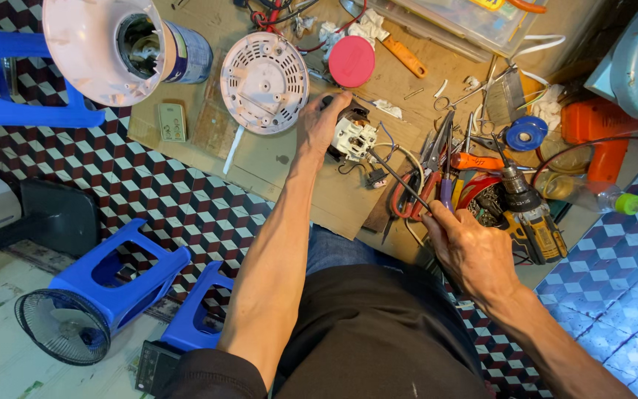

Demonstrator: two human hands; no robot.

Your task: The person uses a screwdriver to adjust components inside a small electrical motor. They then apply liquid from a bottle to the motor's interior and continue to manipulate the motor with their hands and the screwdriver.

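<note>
My left hand [322, 122] pins the small white motor block [351, 138] on the cardboard sheet [275, 159]; my right hand [471, 251] grips a thin screwdriver [400, 179], tip at the block. Judged: fastener work under way; next needs a steady, square tip.

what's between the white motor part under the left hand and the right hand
In the head view, a thin dark screwdriver shaft spans the gap from the right hand to the white motor part held by the left hand; red-handled pliers lie beside it.
</note>
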